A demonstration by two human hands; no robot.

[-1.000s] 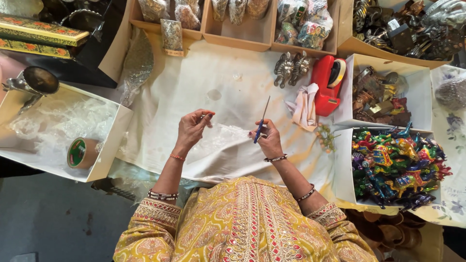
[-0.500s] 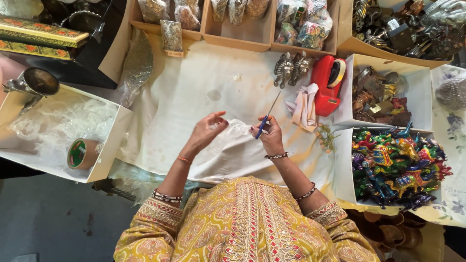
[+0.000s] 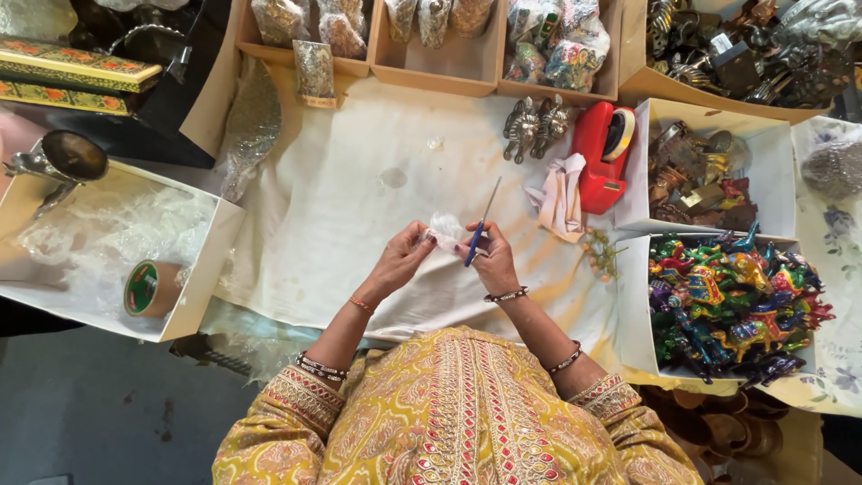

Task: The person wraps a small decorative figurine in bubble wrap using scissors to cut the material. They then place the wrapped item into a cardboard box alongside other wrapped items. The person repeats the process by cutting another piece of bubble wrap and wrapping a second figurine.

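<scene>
My left hand and my right hand meet at the centre of the white cloth that covers the table. Between them is a small clear plastic piece, crumpled and see-through; the fingertips of my left hand are narrowed onto its near edge, and my right thumb touches its other side. My right hand is also closed round the blue handles of a pair of scissors, whose thin blades point away from me toward one o'clock; I cannot tell whether the blades are parted.

At one o'clock from my hands, near but apart, lies a folded pale cloth, and touching its far side stands a red tape dispenser. Two silvery metal figures lie just beside the dispenser at its ten o'clock. At three o'clock a white box holds brightly painted animal figures; at two o'clock a second white box holds brass-coloured pieces. At nine o'clock, well apart, a white box holds clear wrapping and a roll of tape with a green core. At twelve o'clock, along the far edge, stand cardboard trays of bagged goods.
</scene>
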